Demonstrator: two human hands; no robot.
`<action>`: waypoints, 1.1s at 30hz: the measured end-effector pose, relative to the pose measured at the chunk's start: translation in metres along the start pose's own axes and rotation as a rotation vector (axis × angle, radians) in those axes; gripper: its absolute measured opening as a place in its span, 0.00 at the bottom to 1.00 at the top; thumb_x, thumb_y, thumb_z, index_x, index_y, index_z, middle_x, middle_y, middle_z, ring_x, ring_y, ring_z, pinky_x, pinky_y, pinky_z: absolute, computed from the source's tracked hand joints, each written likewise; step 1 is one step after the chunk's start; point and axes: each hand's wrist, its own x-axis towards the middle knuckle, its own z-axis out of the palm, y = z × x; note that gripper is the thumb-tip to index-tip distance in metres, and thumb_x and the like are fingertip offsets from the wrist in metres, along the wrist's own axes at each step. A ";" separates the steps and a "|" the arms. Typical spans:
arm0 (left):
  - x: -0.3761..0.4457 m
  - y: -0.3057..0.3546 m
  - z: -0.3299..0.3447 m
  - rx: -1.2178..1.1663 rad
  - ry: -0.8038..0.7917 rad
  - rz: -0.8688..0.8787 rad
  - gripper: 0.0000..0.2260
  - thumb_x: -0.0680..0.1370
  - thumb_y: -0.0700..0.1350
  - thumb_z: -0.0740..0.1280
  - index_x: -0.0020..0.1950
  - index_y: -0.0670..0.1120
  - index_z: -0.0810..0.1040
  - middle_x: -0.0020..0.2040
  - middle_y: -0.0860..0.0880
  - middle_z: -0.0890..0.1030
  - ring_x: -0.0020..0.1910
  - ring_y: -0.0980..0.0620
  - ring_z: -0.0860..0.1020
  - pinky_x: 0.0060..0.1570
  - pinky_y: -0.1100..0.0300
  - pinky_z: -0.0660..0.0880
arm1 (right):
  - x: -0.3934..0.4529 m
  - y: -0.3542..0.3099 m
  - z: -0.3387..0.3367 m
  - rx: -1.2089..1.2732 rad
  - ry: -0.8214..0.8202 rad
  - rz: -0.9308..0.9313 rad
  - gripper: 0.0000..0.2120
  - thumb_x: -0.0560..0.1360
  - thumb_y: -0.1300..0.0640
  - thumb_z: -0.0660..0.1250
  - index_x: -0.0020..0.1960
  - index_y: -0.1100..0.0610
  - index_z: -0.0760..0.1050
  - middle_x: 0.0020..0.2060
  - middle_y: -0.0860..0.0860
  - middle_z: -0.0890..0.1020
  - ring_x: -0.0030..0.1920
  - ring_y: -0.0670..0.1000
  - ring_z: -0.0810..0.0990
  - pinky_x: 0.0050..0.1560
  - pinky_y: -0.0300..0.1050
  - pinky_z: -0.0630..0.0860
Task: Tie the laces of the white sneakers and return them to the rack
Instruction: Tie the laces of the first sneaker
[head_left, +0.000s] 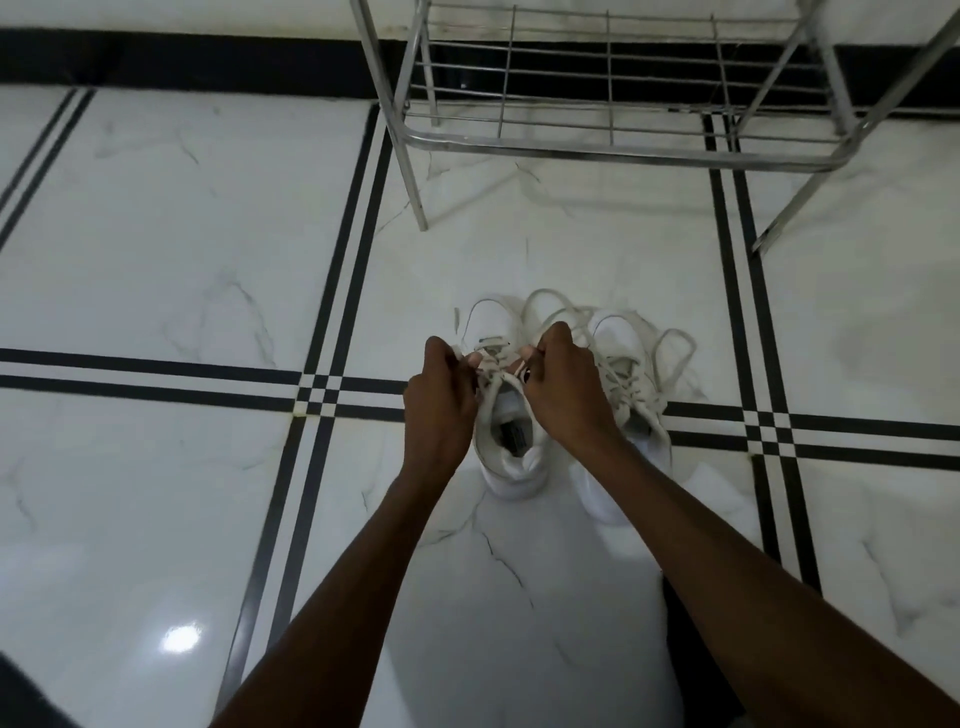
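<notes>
We look down at a glossy white marble floor (156, 249) crossed by pairs of thin black stripes, with a bright spot of reflected light low on the left. At the top of the view stands a chrome wire shoe rack (613, 93), its lowest shelf bare, its slanted legs resting on the floor against a black band along the wall. Nothing lies between the rack and the shoes; only our own hands and forearms cover part of them. Two white sneakers sit side by side on the floor, near the rack and in front of it, toes pointing toward it. The left sneaker (511, 447) shows its open collar and a dark label inside, and its white laces (491, 358) are pulled up into loops over the tongue. Our left hand (441, 400) pinches one strand at the left side of the tongue, its grip closed on the lace. Our right hand (563, 384) is closed on the strand at the right side, and long loops arc beyond its knuckles. The right sneaker (631, 374) is partly hidden by our right wrist; its laces (670, 348) spill loose and untied onto the floor to the right.
</notes>
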 end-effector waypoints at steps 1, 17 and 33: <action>0.002 -0.001 0.000 -0.053 0.010 -0.029 0.09 0.83 0.50 0.59 0.48 0.46 0.66 0.39 0.41 0.81 0.37 0.42 0.82 0.32 0.37 0.76 | 0.002 -0.001 -0.001 0.006 -0.005 0.003 0.07 0.80 0.60 0.61 0.47 0.57 0.63 0.44 0.62 0.83 0.45 0.64 0.82 0.39 0.56 0.77; 0.012 0.019 -0.030 -0.397 -0.111 -0.206 0.21 0.81 0.61 0.65 0.55 0.43 0.80 0.52 0.51 0.87 0.55 0.55 0.84 0.55 0.56 0.80 | 0.001 -0.004 -0.008 0.021 -0.053 -0.016 0.08 0.80 0.58 0.63 0.47 0.55 0.64 0.43 0.60 0.83 0.43 0.61 0.83 0.41 0.60 0.80; 0.023 0.009 -0.017 0.150 -0.230 0.191 0.01 0.79 0.38 0.69 0.48 0.43 0.79 0.44 0.48 0.84 0.46 0.48 0.83 0.47 0.53 0.79 | 0.004 -0.001 -0.005 -0.068 -0.112 -0.096 0.08 0.81 0.59 0.61 0.48 0.54 0.62 0.35 0.53 0.75 0.33 0.55 0.75 0.32 0.49 0.70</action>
